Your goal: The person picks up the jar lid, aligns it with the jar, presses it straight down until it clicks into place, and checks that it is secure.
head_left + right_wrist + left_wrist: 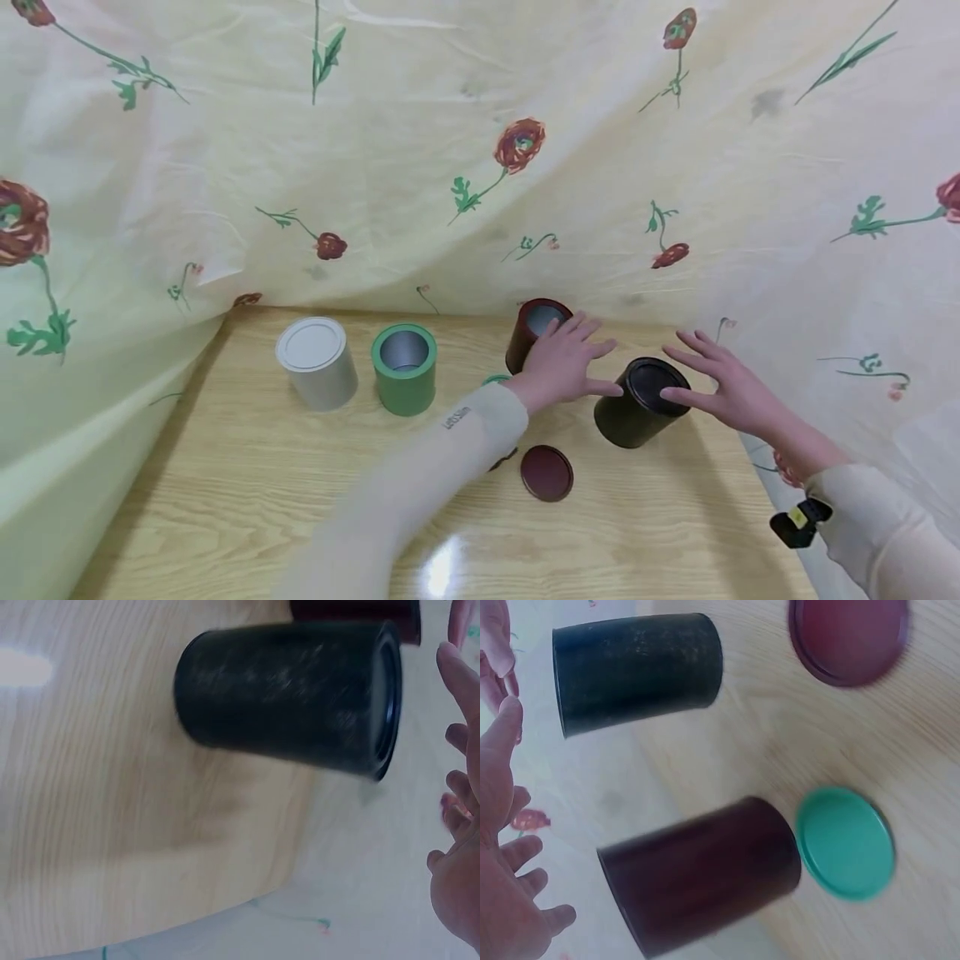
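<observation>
Pale cloth printed with red flowers (519, 143) hangs behind and down both sides of a light wooden desk (225, 500). On that desk a black tin (639, 402) stands upright with its lid on, toward the right. The person's right hand (723, 385) hovers just beside it with fingers spread and straight, the thumb at the lid's edge; I cannot tell whether it touches. The left hand (564, 360) reaches in from the other side, fingers also straight and apart, holding nothing, its thumb pointing toward the black tin. That hand lies in front of a dark red tin (534, 329), which stands open at the back of the desk. The dark red lid (547, 472) lies flat on the wood, nearer the person, just beside the black tin. A green lid (845, 843) lies flat next to the foot of the dark red tin, plain in the left wrist view. Farther left stand an open green tin (404, 368) and a white tin (317, 362) with its lid on, close together.
</observation>
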Demonstrator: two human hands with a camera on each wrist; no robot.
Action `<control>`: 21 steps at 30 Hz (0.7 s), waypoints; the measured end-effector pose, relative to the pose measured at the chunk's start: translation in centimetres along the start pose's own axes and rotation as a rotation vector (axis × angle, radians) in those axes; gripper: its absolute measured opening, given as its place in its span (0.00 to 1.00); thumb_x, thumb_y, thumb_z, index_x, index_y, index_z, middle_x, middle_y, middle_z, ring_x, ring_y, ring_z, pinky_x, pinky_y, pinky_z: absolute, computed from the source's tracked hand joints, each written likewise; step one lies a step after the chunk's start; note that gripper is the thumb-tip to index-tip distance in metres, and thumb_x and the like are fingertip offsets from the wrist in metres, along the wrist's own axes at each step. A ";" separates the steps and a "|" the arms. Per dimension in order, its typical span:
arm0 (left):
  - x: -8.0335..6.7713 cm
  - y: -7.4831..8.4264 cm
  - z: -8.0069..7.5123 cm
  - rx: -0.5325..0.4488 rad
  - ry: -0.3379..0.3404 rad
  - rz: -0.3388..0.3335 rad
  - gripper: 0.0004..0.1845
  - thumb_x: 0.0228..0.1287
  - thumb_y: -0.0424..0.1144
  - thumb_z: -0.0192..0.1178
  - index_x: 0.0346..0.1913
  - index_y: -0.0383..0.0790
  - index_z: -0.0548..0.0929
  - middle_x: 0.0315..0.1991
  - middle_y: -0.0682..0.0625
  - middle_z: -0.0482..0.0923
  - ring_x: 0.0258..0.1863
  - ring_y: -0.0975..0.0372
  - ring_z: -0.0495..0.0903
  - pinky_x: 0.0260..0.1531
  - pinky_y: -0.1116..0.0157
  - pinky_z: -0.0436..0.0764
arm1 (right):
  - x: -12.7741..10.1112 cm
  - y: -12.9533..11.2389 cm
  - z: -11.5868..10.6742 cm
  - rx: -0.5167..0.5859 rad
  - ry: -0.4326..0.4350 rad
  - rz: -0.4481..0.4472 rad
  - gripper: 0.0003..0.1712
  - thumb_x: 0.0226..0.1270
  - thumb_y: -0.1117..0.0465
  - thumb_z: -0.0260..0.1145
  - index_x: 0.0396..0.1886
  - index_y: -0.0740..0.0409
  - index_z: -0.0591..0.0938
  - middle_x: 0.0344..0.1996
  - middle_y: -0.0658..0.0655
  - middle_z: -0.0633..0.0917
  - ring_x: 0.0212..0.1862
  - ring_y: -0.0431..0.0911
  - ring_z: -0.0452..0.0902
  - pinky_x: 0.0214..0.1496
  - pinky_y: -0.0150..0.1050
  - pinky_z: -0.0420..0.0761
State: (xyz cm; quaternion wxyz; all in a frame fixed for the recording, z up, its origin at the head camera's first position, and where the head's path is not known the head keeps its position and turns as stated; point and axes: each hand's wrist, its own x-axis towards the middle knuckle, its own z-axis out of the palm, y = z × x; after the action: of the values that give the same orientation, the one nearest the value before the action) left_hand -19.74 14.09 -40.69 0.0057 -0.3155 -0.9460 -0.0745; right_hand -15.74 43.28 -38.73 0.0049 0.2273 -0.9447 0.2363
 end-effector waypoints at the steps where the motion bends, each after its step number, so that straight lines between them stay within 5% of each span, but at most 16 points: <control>1: -0.5 -0.4 -0.2 0.003 0.008 0.003 0.44 0.66 0.81 0.52 0.82 0.70 0.66 0.87 0.57 0.54 0.87 0.59 0.45 0.84 0.51 0.55 | 0.2 -0.4 0.0 -0.005 0.000 -0.003 0.42 0.64 0.57 0.81 0.75 0.64 0.76 0.80 0.75 0.63 0.84 0.72 0.44 0.71 0.84 0.53; 8: -4.1 -3.1 -1.2 -0.025 0.065 -0.012 0.45 0.66 0.79 0.56 0.82 0.65 0.68 0.86 0.54 0.56 0.87 0.55 0.47 0.83 0.46 0.55 | 1.3 -3.5 0.3 0.003 -0.004 -0.052 0.43 0.63 0.55 0.81 0.76 0.60 0.77 0.81 0.71 0.64 0.85 0.67 0.44 0.78 0.78 0.48; 18: -7.5 -5.3 -0.9 -0.036 0.007 -0.128 0.50 0.67 0.78 0.56 0.86 0.60 0.60 0.87 0.51 0.53 0.87 0.53 0.47 0.83 0.46 0.55 | 1.9 -7.5 2.3 -0.072 -0.002 -0.179 0.45 0.65 0.52 0.80 0.79 0.59 0.74 0.78 0.70 0.70 0.82 0.69 0.55 0.88 0.56 0.44; 21: -8.4 -5.9 -0.4 -0.041 -0.010 -0.143 0.52 0.67 0.78 0.57 0.87 0.59 0.58 0.87 0.50 0.52 0.87 0.52 0.49 0.83 0.46 0.55 | 2.0 -8.6 3.1 -0.069 -0.012 -0.205 0.45 0.67 0.52 0.79 0.80 0.59 0.73 0.79 0.70 0.69 0.82 0.70 0.55 0.87 0.57 0.45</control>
State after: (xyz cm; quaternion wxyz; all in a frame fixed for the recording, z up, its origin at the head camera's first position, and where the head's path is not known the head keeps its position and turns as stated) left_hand -16.51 4.34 -41.57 -0.0106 -0.2476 -0.9644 -0.0925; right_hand -13.52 34.26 -37.47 0.0312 0.3238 -0.9241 0.2007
